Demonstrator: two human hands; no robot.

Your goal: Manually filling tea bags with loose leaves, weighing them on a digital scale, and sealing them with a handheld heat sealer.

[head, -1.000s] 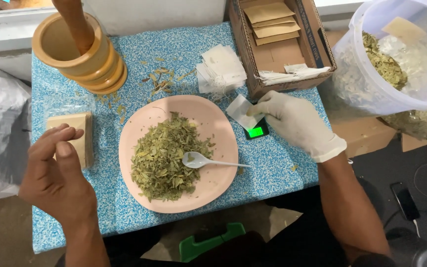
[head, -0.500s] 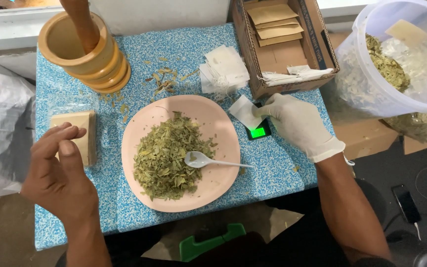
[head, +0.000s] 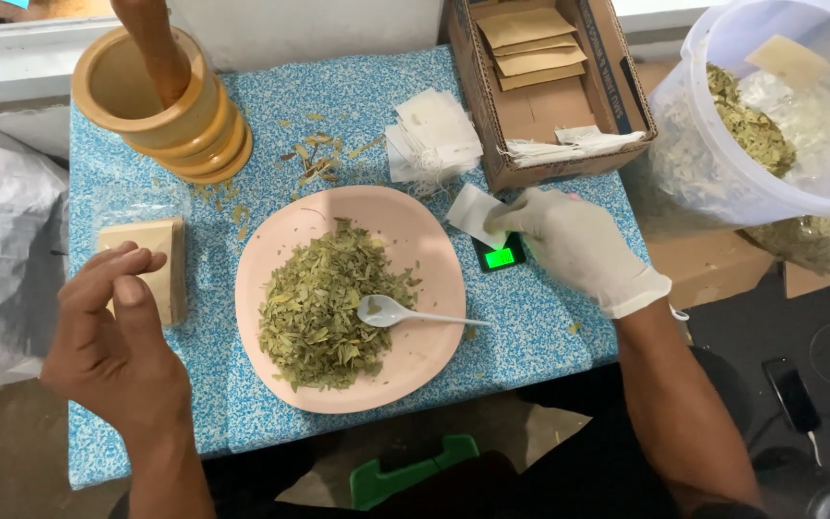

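Over the last second little has moved: the gloved right hand (head: 573,245) has stayed just right of the pink plate (head: 434,240), its grip closed on a small white paper bag (head: 473,213) that it holds over the small scale (head: 500,256) with the green display, only tilting a touch. The bare left hand (head: 112,336) has stayed raised left of the plate, fingers loosely curled and holding nothing, close to the tan block (head: 146,264). The white spoon (head: 405,312) lies untouched on the plate beside the dried leaves (head: 324,312), so the work appears paused at the weighing.
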